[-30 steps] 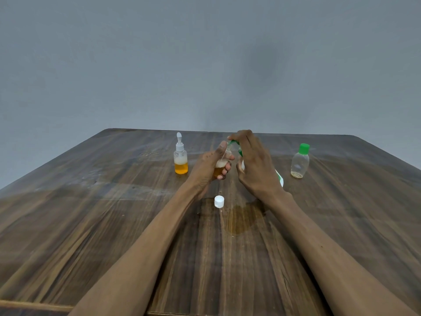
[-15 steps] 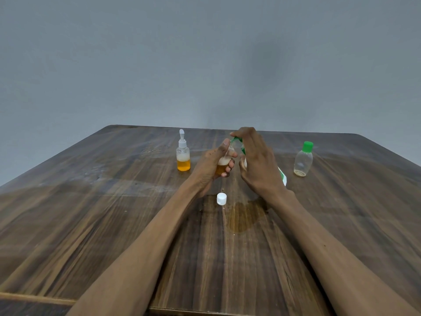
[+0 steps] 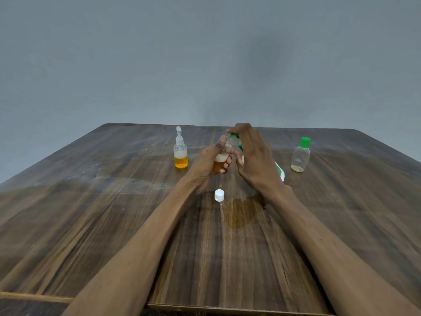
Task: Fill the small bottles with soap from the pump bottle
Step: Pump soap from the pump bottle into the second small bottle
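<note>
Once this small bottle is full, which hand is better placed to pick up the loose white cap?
Left, probably. The white round cap lies just below the left hand, which holds the small clear bottle of amber soap; the right hand grips the green-and-white pump bottle.

Dark wooden table (image 3: 114, 213), wet amber patch (image 3: 243, 213), plain grey wall (image 3: 205, 53)

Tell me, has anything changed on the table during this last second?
Hardly anything. The left hand keeps holding the small bottle under the pump bottle, which the right hand keeps working. The white cap, spray bottle, green-capped bottle and spill stayed put.
</note>
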